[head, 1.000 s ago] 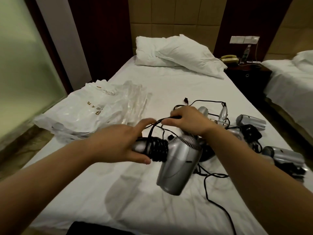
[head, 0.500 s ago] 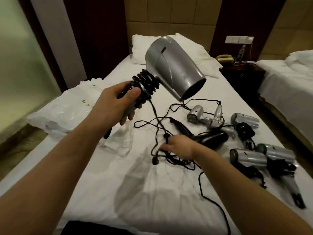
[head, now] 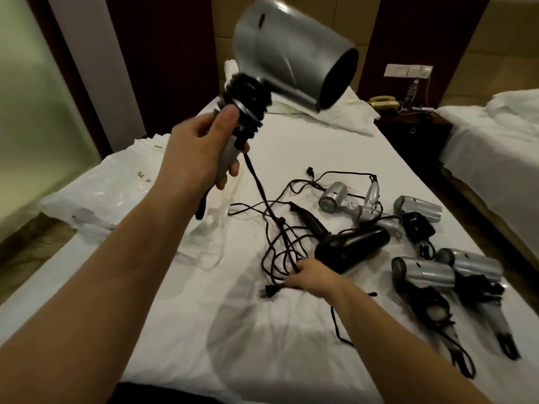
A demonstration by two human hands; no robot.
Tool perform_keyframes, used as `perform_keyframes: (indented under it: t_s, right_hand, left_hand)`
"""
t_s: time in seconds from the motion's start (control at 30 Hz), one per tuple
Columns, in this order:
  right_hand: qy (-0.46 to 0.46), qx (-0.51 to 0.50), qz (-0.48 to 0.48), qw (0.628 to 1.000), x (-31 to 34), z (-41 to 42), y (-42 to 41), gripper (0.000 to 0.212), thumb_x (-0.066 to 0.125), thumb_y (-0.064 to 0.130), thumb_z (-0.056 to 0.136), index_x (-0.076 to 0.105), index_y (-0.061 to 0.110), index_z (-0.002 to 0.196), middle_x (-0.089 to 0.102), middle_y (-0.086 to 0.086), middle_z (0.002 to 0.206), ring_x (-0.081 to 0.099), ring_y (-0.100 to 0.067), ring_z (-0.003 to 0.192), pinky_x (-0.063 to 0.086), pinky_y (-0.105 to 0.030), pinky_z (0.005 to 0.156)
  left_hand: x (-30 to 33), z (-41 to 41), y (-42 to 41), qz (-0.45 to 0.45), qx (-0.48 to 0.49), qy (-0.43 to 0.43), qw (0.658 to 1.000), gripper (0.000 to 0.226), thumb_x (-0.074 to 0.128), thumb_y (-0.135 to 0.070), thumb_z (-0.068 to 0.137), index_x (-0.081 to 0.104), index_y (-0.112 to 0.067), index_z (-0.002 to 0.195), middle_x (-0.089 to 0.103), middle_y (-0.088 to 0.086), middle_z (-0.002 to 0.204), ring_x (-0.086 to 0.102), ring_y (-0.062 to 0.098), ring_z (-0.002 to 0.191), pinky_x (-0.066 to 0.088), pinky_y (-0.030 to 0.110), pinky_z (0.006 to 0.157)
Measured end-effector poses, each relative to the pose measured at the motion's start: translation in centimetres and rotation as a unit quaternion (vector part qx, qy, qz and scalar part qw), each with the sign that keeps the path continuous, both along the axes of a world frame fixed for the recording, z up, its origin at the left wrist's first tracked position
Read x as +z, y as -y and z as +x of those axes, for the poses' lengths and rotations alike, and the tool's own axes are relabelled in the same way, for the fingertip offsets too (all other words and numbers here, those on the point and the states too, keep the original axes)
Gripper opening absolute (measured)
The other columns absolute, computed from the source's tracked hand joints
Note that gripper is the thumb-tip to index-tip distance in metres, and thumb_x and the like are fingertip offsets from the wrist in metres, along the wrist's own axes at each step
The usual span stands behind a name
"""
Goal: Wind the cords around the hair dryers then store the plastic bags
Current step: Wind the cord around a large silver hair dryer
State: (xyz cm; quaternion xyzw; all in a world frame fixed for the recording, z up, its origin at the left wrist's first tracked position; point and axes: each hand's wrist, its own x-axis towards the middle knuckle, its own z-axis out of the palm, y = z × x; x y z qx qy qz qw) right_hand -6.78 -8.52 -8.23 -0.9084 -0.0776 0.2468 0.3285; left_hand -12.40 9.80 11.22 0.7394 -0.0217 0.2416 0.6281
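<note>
Bare sheet on bed far, near. Bags at left edge. Six dryers right. Left hand grasping raised silver dryer; right hand pinching its cord.

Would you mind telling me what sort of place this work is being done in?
Most likely a twin hotel room: two white-sheeted beds, a nightstand between them with a telephone, and a padded wall behind.
</note>
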Motion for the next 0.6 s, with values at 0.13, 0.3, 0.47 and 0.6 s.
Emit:
perform_keyframes:
  t_s: [0.13, 0.3, 0.47, 0.6]
  right_hand:
    - [0.054, -0.072, 0.029, 0.996, -2.6, -1.0, 2.5, 0.021, 0.062, -0.002, 0.078, 0.058, 0.016, 0.087, 0.055, -0.004, 0.096, 0.055, -0.022, 0.091, 0.043, -0.026, 0.076]
    - [-0.015, -0.32, 0.334, 0.886, -1.8, -1.1, 4.0, 0.032, 0.034, -0.02, 0.086, 0.052, 0.006, 0.082, 0.053, -0.008, 0.073, 0.048, -0.018, 0.062, 0.044, -0.022, 0.052]
    - [-0.047, -0.335, 0.597, 0.727, 2.1, 0.2, 5.9, 0.022, 0.043, -0.006, 0.092, 0.057, 0.01, 0.083, 0.058, -0.001, 0.051, 0.043, -0.006, 0.035, 0.043, -0.017, 0.039]
    - [-0.083, -0.284, 0.545, 0.785, 3.1, 0.2, 9.3, 0.003, 0.058, 0.013, 0.084, 0.061, 0.012, 0.083, 0.046, 0.003, 0.047, 0.032, -0.004, 0.034, 0.029, -0.015, 0.034]
  left_hand:
    - [1.9, 0.5, -0.7, -0.017, 0.018, 0.036, 0.999, 0.04, 0.041, -0.044, 0.098, 0.062, -0.013, 0.084, 0.066, -0.001, 0.071, 0.055, 0.01, 0.048, 0.04, 0.022, 0.039]
    - [3.5, 0.9, -1.4, 0.016, 0.045, 0.069, 0.996, 0.036, 0.044, -0.044, 0.097, 0.061, -0.016, 0.082, 0.066, -0.003, 0.068, 0.056, 0.011, 0.048, 0.04, 0.025, 0.039]
    - [4.5, 0.1, -2.5, 0.054, 0.056, 0.086, 0.993, 0.036, 0.045, -0.048, 0.096, 0.062, -0.02, 0.083, 0.066, -0.001, 0.073, 0.057, 0.013, 0.051, 0.043, 0.028, 0.043]
    - [3.1, -0.3, -3.5, 0.077, 0.077, 0.071, 0.992, 0.036, 0.045, -0.046, 0.096, 0.064, -0.017, 0.087, 0.067, 0.003, 0.077, 0.056, 0.012, 0.05, 0.043, 0.024, 0.041]
